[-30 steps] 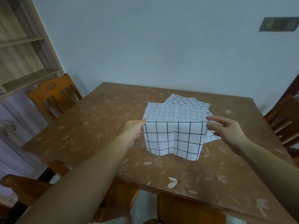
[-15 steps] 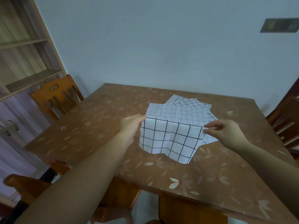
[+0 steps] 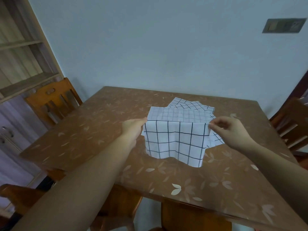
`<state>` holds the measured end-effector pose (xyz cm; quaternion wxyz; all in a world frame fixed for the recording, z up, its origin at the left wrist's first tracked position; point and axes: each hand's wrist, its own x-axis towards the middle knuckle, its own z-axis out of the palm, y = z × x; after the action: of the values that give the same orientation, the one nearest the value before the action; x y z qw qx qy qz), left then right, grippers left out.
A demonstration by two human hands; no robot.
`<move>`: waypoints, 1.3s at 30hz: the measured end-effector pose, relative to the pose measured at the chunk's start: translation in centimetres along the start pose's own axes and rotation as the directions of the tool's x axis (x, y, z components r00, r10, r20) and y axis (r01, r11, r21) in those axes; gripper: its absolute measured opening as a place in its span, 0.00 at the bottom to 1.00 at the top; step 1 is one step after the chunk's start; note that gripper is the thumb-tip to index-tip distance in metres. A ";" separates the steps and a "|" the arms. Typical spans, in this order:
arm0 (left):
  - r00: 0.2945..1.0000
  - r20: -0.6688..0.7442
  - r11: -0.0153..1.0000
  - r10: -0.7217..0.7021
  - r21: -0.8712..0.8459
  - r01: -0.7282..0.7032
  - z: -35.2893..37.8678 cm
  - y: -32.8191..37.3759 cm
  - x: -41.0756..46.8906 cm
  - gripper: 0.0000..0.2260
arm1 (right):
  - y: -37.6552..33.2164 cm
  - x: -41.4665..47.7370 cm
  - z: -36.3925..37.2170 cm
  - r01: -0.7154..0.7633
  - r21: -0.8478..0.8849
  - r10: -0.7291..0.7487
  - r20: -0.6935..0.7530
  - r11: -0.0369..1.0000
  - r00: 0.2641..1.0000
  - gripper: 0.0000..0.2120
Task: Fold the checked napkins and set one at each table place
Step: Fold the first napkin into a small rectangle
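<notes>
Head view. Change against half a second back: the top edge of the white cloth napkin with wide dark checks (image 3: 175,142) was slanted, right corner lower; it now runs level and nearly taut above the brown leaf-patterned counter (image 3: 80,140). Judged meaning: the cloth is being squared up for a first fold; no fold made yet; no napkin set at any place in view.

Left hand (image 3: 133,129): grip closed on the upper left corner; fingertips hidden behind the cloth, so how they pinch cannot be told. Right hand (image 3: 233,133): thumb and forefinger pinch the upper right corner; other fingers loosely curled.

Napkin position: hanging over the middle of the counter; lower hem rippled, touching or just clear of the counter surface, cannot tell which. Look: thin, limp, softly creased; a single layer as far as visible; lower right corner droops lowest.

Behind it, toward the counter's far edge: loose pile of further checked napkins (image 3: 181,114), fanned at differing angles, lying flat on the counter; the top one shows a paler grid. Wooden chair (image 3: 51,100) at the counter's left side.
</notes>
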<state>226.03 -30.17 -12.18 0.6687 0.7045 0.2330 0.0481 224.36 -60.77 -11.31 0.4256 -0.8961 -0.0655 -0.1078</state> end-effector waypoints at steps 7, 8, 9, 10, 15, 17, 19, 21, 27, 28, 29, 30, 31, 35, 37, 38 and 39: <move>0.903 0.240 0.841 0.355 0.340 -0.421 1.9 0.6 -1.9 0.02 | -4.3 1.4 0.0 0.158 -0.091 -0.153 0.058 0.983 0.987 0.03; 0.849 0.356 0.798 0.390 0.329 -0.505 2.9 1.4 -3.0 0.04 | -4.8 1.6 0.1 0.189 -0.134 -0.177 0.093 0.973 0.980 0.03; 0.792 0.459 0.750 0.402 0.332 -0.573 4.0 2.1 -4.2 0.08 | -5.3 1.8 0.2 0.214 -0.163 -0.196 0.122 0.963 0.973 0.03; 0.744 0.529 0.701 0.408 0.341 -0.627 5.0 2.7 -5.0 0.11 | -5.6 1.9 0.2 0.232 -0.180 -0.207 0.147 0.956 0.967 0.04; 0.682 0.565 0.605 0.464 0.360 -0.710 7.4 3.9 -5.4 0.12 | -6.1 2.2 -1.1 0.262 -0.187 -0.232 0.167 0.947 0.958 0.04; 0.680 0.577 0.618 0.452 0.347 -0.705 7.6 4.0 -5.1 0.10 | -6.1 2.1 -1.6 0.267 -0.181 -0.239 0.161 0.947 0.958 0.04; 0.671 0.584 0.617 0.458 0.334 -0.712 7.9 4.2 -4.9 0.07 | -6.1 2.1 -1.9 0.271 -0.171 -0.247 0.149 0.947 0.958 0.03; 0.667 0.582 0.624 0.466 0.318 -0.713 8.2 4.5 -5.0 0.05 | -6.2 2.1 -2.1 0.267 -0.166 -0.246 0.137 0.949 0.960 0.02; 0.636 0.593 0.613 0.494 0.282 -0.738 8.6 5.3 -4.9 0.05 | -6.2 2.4 -2.8 0.303 -0.184 -0.274 0.167 0.935 0.947 0.03; 0.633 0.590 0.609 0.501 0.280 -0.742 8.6 5.4 -4.9 0.06 | -6.3 2.5 -2.9 0.300 -0.177 -0.271 0.172 0.937 0.947 0.03; 0.629 0.589 0.603 0.508 0.278 -0.748 8.6 5.5 -4.9 0.06 | -6.4 2.6 -3.0 0.299 -0.171 -0.269 0.179 0.939 0.946 0.03; 0.623 0.589 0.597 0.514 0.276 -0.753 8.5 5.5 -4.9 0.06 | -6.5 2.6 -3.2 0.299 -0.172 -0.267 0.188 0.939 0.945 0.03; 0.619 0.590 0.590 0.518 0.277 -0.758 8.5 5.5 -4.9 0.06 | -6.6 2.6 -3.4 0.302 -0.178 -0.267 0.199 0.936 0.943 0.03; 0.614 0.591 0.577 0.523 0.284 -0.766 8.1 5.5 -4.8 0.06 | -7.1 2.8 -3.6 0.318 -0.173 -0.274 0.236 0.932 0.932 0.04; 0.616 0.588 0.581 0.524 0.283 -0.763 8.0 5.7 -4.8 0.06 | -7.3 2.9 -3.5 0.327 -0.155 -0.287 0.232 0.932 0.929 0.03; 0.617 0.587 0.583 0.524 0.280 -0.762 7.9 5.7 -4.8 0.06 | -7.3 2.9 -3.4 0.328 -0.147 -0.290 0.234 0.933 0.928 0.03; 0.617 0.588 0.586 0.524 0.277 -0.761 7.9 5.7 -4.8 0.06 | -7.4 2.9 -3.3 0.328 -0.141 -0.290 0.239 0.934 0.927 0.02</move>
<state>226.22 -39.29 -6.29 0.4276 0.8782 -0.2028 0.0694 225.21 -58.63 -3.03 0.3116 -0.9153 -0.2418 -0.0821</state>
